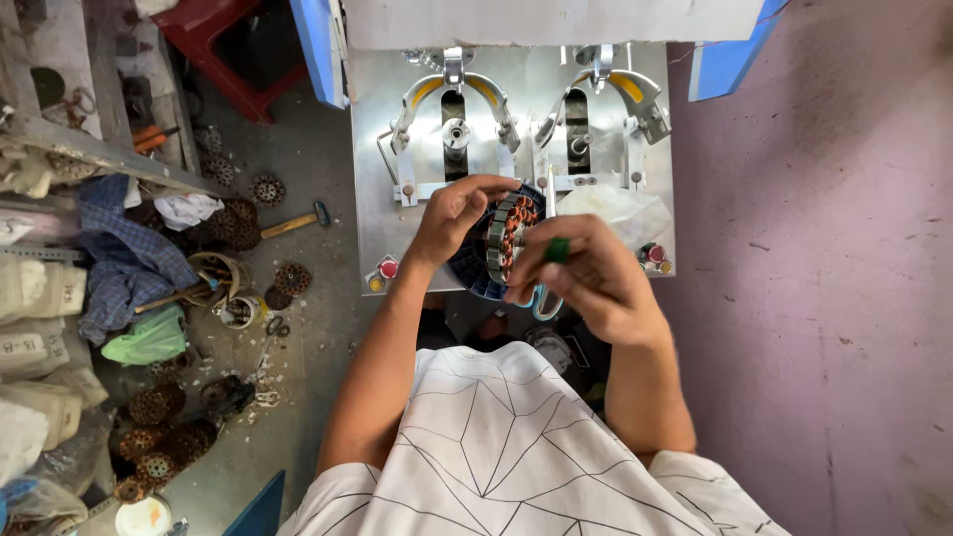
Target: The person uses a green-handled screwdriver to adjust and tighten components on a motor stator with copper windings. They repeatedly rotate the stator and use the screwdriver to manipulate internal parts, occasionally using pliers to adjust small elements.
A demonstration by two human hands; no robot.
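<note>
My left hand (452,218) grips a round motor stator (508,236) with copper windings, holding it on edge over a metal machine table (369,169). My right hand (586,273) works at the stator's near side, pinching a small green-handled tool (556,248), with blue-handled scissors (541,301) hanging from its fingers. A dark blue round tray (472,270) sits under the stator.
The machine has two curved metal fixtures (455,99) (601,94) and red buttons (388,268) (652,254). A clear plastic bag (620,206) lies by my right hand. On the floor at left: several wound stators (164,442), a hammer (296,222), rags, a red stool (233,50).
</note>
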